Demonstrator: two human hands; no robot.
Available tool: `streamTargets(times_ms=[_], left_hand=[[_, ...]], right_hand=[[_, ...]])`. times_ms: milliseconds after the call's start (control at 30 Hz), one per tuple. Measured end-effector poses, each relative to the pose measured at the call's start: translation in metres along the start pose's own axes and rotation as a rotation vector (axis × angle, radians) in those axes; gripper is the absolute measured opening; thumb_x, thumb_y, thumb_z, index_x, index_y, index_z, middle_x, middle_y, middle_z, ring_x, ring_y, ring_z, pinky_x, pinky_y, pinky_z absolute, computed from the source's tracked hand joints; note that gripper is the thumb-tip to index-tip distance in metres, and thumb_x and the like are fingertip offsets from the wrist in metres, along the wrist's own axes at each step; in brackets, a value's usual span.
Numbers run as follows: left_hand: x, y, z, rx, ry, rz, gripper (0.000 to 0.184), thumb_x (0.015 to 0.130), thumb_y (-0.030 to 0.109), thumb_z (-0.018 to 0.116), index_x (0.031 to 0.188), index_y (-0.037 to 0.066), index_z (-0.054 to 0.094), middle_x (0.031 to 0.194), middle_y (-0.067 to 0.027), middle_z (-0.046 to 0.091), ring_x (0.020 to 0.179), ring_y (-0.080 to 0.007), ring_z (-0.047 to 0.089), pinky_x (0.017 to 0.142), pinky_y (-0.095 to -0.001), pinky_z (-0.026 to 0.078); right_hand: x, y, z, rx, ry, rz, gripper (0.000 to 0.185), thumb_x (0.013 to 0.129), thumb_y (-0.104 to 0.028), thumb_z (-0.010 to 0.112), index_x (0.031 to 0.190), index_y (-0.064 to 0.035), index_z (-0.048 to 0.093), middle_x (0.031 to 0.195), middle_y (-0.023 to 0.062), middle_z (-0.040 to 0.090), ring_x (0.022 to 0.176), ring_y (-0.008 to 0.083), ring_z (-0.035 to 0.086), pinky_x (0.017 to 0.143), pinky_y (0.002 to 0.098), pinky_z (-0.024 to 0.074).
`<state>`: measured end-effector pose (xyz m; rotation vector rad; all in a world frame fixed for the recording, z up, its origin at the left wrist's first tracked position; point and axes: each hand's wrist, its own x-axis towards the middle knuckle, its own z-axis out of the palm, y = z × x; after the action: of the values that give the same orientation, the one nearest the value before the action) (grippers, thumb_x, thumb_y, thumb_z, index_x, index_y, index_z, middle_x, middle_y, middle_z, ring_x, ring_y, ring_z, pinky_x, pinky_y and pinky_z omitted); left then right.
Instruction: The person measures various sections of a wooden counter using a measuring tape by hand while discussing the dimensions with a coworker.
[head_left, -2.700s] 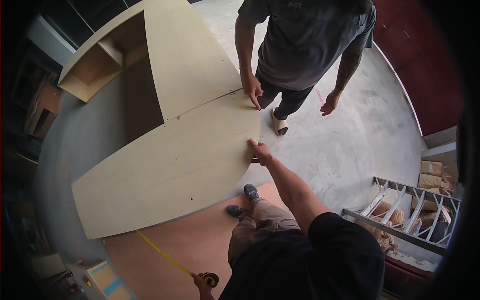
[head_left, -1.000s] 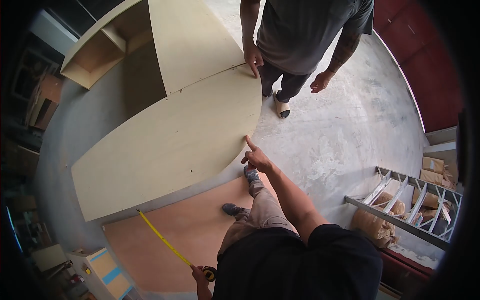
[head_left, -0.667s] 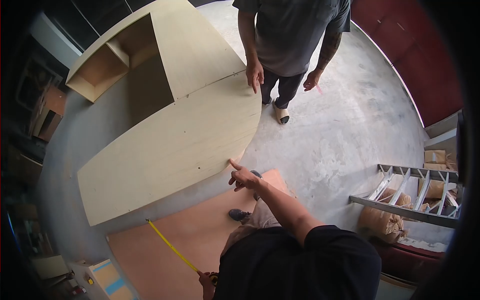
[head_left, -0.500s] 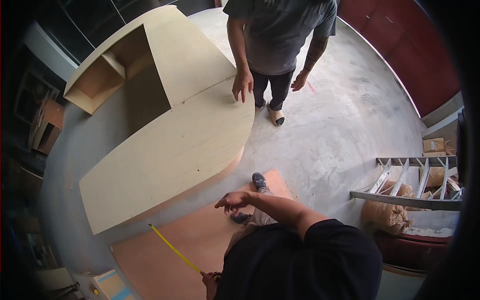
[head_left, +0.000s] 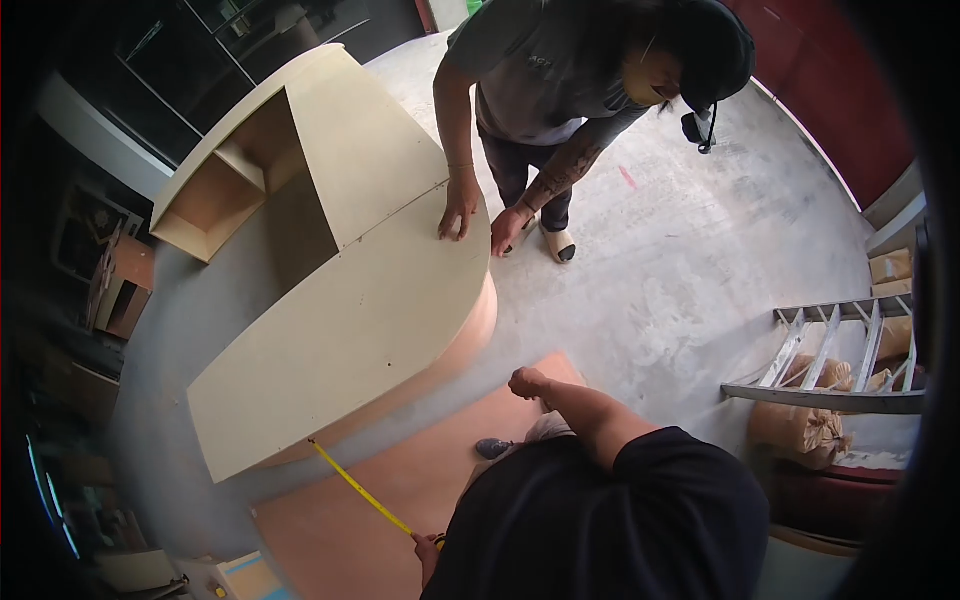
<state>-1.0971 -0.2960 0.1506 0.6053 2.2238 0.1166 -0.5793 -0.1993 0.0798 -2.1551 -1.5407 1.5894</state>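
Note:
My left hand (head_left: pixel 428 552), partly hidden by my shirt, is closed around a tape measure (head_left: pixel 441 541). The yellow blade (head_left: pixel 362 492) runs out from it to the near edge of a large pale plywood piece (head_left: pixel 350 340) with a curved end. My right hand (head_left: pixel 530 382) is held out in front of me, fingers curled in, with nothing visible in it. Beneath it lies a reddish-brown sheet (head_left: pixel 390 475) on the floor. Across from me, a co-worker's hand (head_left: pixel 459 212) rests on the plywood top, and their other hand (head_left: pixel 510 228) is at its curved edge.
An open compartment (head_left: pixel 215 205) shows in the plywood piece's far side. To the right lies a metal ladder (head_left: pixel 825 400) near brown wrapped bundles (head_left: pixel 800 435). A wooden box (head_left: pixel 128 285) stands at the left. Grey concrete floor (head_left: pixel 660 290) stretches between the plywood piece and the ladder.
My right hand has drawn back to the right, its fingers going from extended to curled. The co-worker has bent over, bringing one hand to the plywood's curved edge. The tape's end now meets the plywood edge.

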Motion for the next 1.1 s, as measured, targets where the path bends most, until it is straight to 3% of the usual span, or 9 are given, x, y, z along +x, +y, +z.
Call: streamTargets(times_ms=[33, 67, 200, 400, 533, 800, 867, 967, 1100], left_hand=[[-0.007, 0.004, 0.006, 0.064, 0.004, 0.006, 0.077, 0.101, 0.059, 0.022, 0.099, -0.006, 0.063, 0.090, -0.0166, 0.067, 0.082, -0.0285, 0.066, 0.076, -0.0365, 0.055], [-0.019, 0.009, 0.013, 0.130, 0.007, 0.008, 0.078, 0.101, 0.059, 0.021, 0.101, -0.006, 0.063, 0.091, -0.0167, 0.067, 0.083, -0.0287, 0.066, 0.077, -0.0366, 0.055], [-0.048, 0.017, 0.040, 0.024, -0.155, 0.068, 0.076, 0.101, 0.058, 0.020, 0.100, -0.005, 0.062, 0.089, -0.0157, 0.067, 0.083, -0.0278, 0.066, 0.076, -0.0365, 0.056], [-0.127, 0.053, 0.073, -0.178, -0.230, -0.002, 0.070, 0.101, 0.057, 0.019, 0.095, -0.001, 0.057, 0.089, -0.0152, 0.065, 0.080, -0.0259, 0.066, 0.068, -0.0357, 0.058], [-0.136, 0.039, 0.093, -0.195, -0.177, -0.037, 0.073, 0.101, 0.058, 0.019, 0.098, -0.004, 0.058, 0.090, -0.0155, 0.065, 0.081, -0.0271, 0.066, 0.072, -0.0367, 0.057], [-0.164, 0.014, 0.107, 0.009, -0.023, 0.010, 0.078, 0.100, 0.060, 0.021, 0.098, -0.007, 0.061, 0.090, -0.0163, 0.067, 0.083, -0.0273, 0.066, 0.077, -0.0354, 0.056], [-0.157, 0.010, 0.106, 0.001, -0.079, 0.037, 0.077, 0.100, 0.059, 0.021, 0.097, -0.007, 0.060, 0.090, -0.0163, 0.067, 0.082, -0.0274, 0.066, 0.077, -0.0350, 0.056], [-0.156, 0.004, 0.110, -0.080, -0.141, 0.036, 0.076, 0.100, 0.058, 0.021, 0.097, -0.007, 0.060, 0.090, -0.0166, 0.066, 0.082, -0.0274, 0.066, 0.076, -0.0342, 0.056], [-0.161, -0.002, 0.117, -0.137, -0.171, 0.060, 0.077, 0.100, 0.060, 0.022, 0.098, -0.007, 0.060, 0.090, -0.0175, 0.066, 0.082, -0.0285, 0.066, 0.077, -0.0350, 0.055]], right_hand=[[-0.007, 0.017, -0.010, 0.042, 0.035, 0.087, 0.025, 0.084, -0.008, 0.047, 0.078, 0.0028, 0.069, 0.072, 0.0114, 0.069, 0.057, 0.0224, 0.068, 0.049, 0.0346, 0.0565], [-0.012, 0.039, -0.022, -0.011, 0.022, 0.075, 0.026, 0.084, -0.009, 0.045, 0.080, 0.0028, 0.068, 0.073, 0.0124, 0.070, 0.057, 0.0233, 0.068, 0.050, 0.0357, 0.0567], [-0.058, 0.127, -0.035, 0.461, 0.275, 0.306, 0.031, 0.087, -0.023, 0.044, 0.078, -0.0018, 0.064, 0.063, 0.0134, 0.065, 0.052, 0.0230, 0.064, 0.050, 0.0366, 0.0523], [-0.129, 0.244, -0.008, 0.261, 0.000, 0.545, 0.040, 0.088, -0.024, 0.038, 0.094, 0.0014, 0.068, 0.077, 0.0171, 0.071, 0.065, 0.0293, 0.068, 0.064, 0.0399, 0.0567], [-0.147, 0.258, 0.010, 0.188, -0.128, 0.573, 0.045, 0.091, -0.027, 0.035, 0.100, 0.0040, 0.067, 0.084, 0.0170, 0.072, 0.071, 0.0316, 0.069, 0.069, 0.0411, 0.0574], [-0.079, 0.211, -0.008, 0.252, -0.005, 0.224, 0.038, 0.084, -0.026, 0.044, 0.085, 0.0024, 0.068, 0.072, 0.0201, 0.069, 0.059, 0.0289, 0.068, 0.057, 0.0406, 0.0548], [-0.062, 0.197, -0.016, 0.189, 0.236, 0.020, 0.036, 0.085, -0.027, 0.046, 0.083, 0.0010, 0.069, 0.069, 0.0202, 0.068, 0.061, 0.0310, 0.068, 0.058, 0.0426, 0.0538], [-0.040, 0.186, -0.029, 0.133, 0.399, -0.078, 0.035, 0.085, -0.027, 0.047, 0.082, 0.0003, 0.068, 0.067, 0.0205, 0.066, 0.062, 0.0341, 0.067, 0.061, 0.0434, 0.0535], [-0.037, 0.187, -0.050, 0.157, 0.337, -0.072, 0.033, 0.085, -0.026, 0.048, 0.077, -0.0002, 0.066, 0.064, 0.0198, 0.065, 0.060, 0.0341, 0.066, 0.061, 0.0432, 0.0531]])
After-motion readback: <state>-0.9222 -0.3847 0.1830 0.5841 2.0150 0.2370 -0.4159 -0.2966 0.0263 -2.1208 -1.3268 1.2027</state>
